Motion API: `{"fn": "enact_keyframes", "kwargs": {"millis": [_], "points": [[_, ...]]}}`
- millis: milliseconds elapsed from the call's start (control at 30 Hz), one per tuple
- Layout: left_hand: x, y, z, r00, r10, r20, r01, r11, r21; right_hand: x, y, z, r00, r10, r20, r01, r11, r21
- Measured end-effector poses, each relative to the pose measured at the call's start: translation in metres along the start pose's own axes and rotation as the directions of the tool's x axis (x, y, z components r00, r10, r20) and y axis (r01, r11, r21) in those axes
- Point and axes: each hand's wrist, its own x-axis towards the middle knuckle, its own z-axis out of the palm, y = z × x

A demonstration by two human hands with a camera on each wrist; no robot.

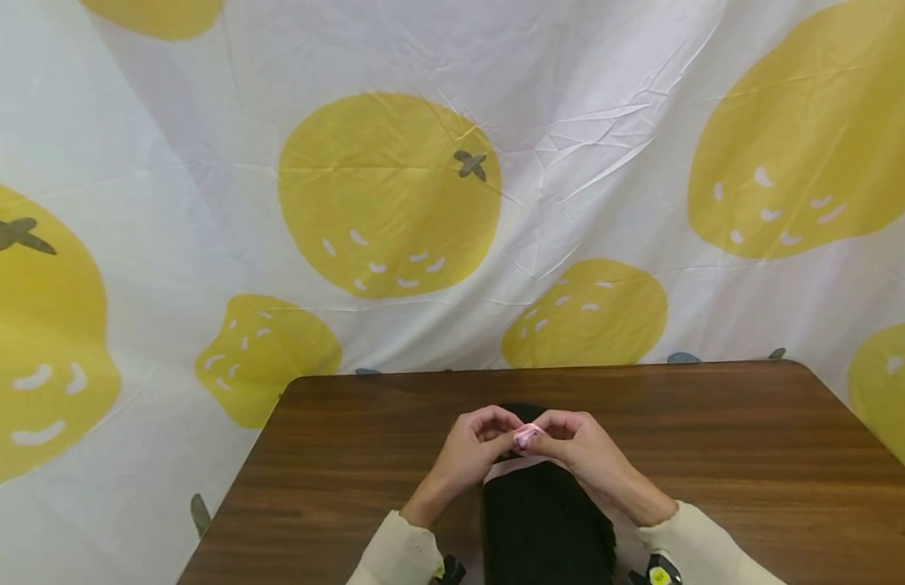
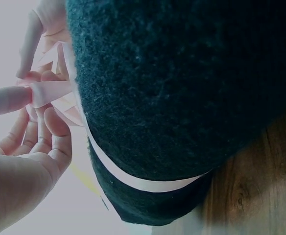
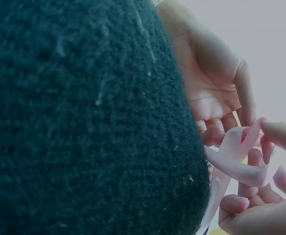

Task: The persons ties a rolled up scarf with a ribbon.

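A dark, fuzzy knitted fabric bundle lies lengthwise on the table, its far end under both hands. A pale pink ribbon runs around it as a band. Above the bundle, the left hand pinches the ribbon between thumb and fingers. Facing it, the right hand pinches the same gathered part from the other side, and the fingertips of both nearly meet. In the right wrist view, loops of the ribbon stand up between the fingers. Whether they are knotted cannot be told; the bundle hides much of both wrist views.
The brown wood-grain table extends to both sides of the bundle. Behind its far edge hangs a white cloth printed with yellow fruit. Black devices sit at both wrists, the right device with a yellow face.
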Motion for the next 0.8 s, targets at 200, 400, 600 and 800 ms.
{"fn": "enact_keyframes", "kwargs": {"millis": [200, 400, 600, 800], "points": [[-0.0007, -0.0002, -0.0004, 1.000, 0.002, 0.006, -0.002, 1.000, -0.006, 0.0013, 0.0020, 0.0009, 0.997, 0.040, -0.059, -0.041, 0.999, -0.013], [-0.0017, 0.0004, -0.0004, 1.000, 0.005, 0.005, -0.005, 1.000, -0.020, 0.0035, 0.0035, 0.0027, 0.996, 0.036, -0.076, -0.037, 0.999, -0.007], [-0.0017, -0.0007, 0.0003, 1.000, -0.002, 0.000, 0.002, 1.000, -0.013, 0.0042, 0.0029, 0.0040, 0.998, 0.043, -0.054, -0.042, 0.999, 0.011], [-0.0022, -0.0035, -0.0001, 1.000, -0.021, -0.007, 0.021, 1.000, -0.003, 0.0025, -0.0016, 0.0035, 0.994, 0.075, -0.082, -0.070, 0.995, 0.069]]}}
